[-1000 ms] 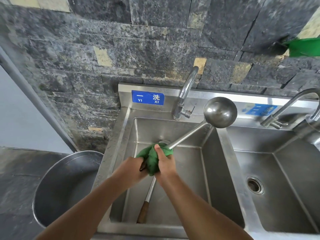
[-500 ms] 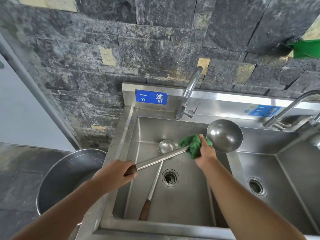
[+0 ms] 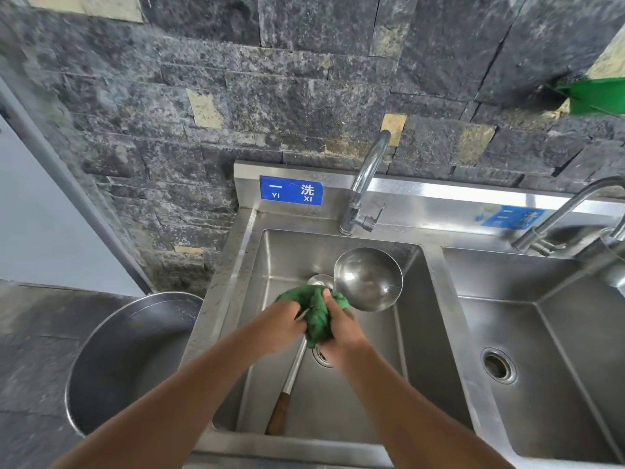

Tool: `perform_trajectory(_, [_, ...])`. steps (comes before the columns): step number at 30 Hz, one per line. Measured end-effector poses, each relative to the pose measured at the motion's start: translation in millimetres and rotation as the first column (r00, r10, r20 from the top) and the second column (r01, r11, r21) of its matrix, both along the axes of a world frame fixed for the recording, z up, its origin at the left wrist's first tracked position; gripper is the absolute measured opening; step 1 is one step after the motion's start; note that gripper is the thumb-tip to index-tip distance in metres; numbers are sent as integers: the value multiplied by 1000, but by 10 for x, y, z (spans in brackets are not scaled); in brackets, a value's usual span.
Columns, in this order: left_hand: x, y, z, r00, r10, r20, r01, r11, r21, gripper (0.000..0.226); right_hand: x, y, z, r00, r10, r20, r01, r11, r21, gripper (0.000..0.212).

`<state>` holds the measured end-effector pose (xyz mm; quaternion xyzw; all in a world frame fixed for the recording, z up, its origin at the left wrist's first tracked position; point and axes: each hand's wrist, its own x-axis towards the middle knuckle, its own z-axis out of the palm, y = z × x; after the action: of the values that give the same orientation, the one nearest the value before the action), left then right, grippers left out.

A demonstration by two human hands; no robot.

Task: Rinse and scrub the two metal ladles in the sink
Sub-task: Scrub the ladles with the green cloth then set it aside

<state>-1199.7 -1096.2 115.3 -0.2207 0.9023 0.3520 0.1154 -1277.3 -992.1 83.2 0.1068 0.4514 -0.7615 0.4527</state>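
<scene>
the right hand is curled round a green cloth, bunching it about the handle of the big ladle; the left hand closes on that handle just beside it (only a sliver of metal shows between them). the ladle's bowl hangs over the left sink basin. the second ladle lies on the basin floor under the hands, wooden grip toward the near rim. a metal tub sits left of the sink.

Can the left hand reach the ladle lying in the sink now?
Probably yes in reach, but it is not free: the left hand grips the raised ladle by the cloth. The lying ladle has its handle bare just below.
</scene>
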Motion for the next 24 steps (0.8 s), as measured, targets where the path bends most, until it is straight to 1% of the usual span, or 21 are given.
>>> perform_trajectory(2, [4, 15, -65, 999, 46, -19, -45, 999, 19, 19, -106, 78, -6, 995, 92, -47, -90, 995, 39, 43])
perform_trajectory(4, [-1, 9, -119, 998, 56, -11, -56, 998, 13, 21, -190, 121, 13, 980, 170, -99, -155, 978, 140, 42])
perform_trajectory(7, [-10, -42, -71, 998, 55, 16, -56, 998, 34, 21, -271, 235, 57, 963, 182, -197, -102, 929, 357, 34])
perform_trajectory(9, [-16, -109, -5, 996, 82, 36, -86, 990, 114, 20, -345, 349, 120, 947, 175, -271, -46, 905, 423, 26])
perform_trajectory(11, [-24, -187, 19, 994, 99, 48, -106, 977, 185, 19, -441, 458, 186, 946, 99, -308, 35, 915, 401, 20])
perform_trajectory(13, [-30, -195, 35, 993, 101, 54, -110, 973, 201, 18, -535, 490, 222, 939, 21, -343, 105, 933, 344, 20])
perform_trajectory(15, [-51, -130, 51, 995, 98, 28, -102, 979, 176, 19, -564, 445, 250, 938, -47, -344, 135, 962, 237, 23])
perform_trajectory(18, [-84, 10, 74, 999, 34, -4, -33, 996, 87, 16, -599, 344, 257, 952, -108, -286, 140, 985, 96, 32])
perform_trajectory(20, [-90, 72, 61, 1000, 13, -12, -13, 999, 53, 14, -636, 286, 239, 935, -148, -321, 193, 975, 111, 42])
perform_trajectory(22, [-77, 126, 61, 999, 14, -46, -13, 1000, 24, 14, -645, 193, 214, 911, -224, -347, 300, 937, 181, 57])
perform_trajectory(24, [-75, 174, 85, 997, 5, -75, -5, 1000, -11, 13, -606, 89, 265, 870, -316, -380, 411, 889, 201, 56])
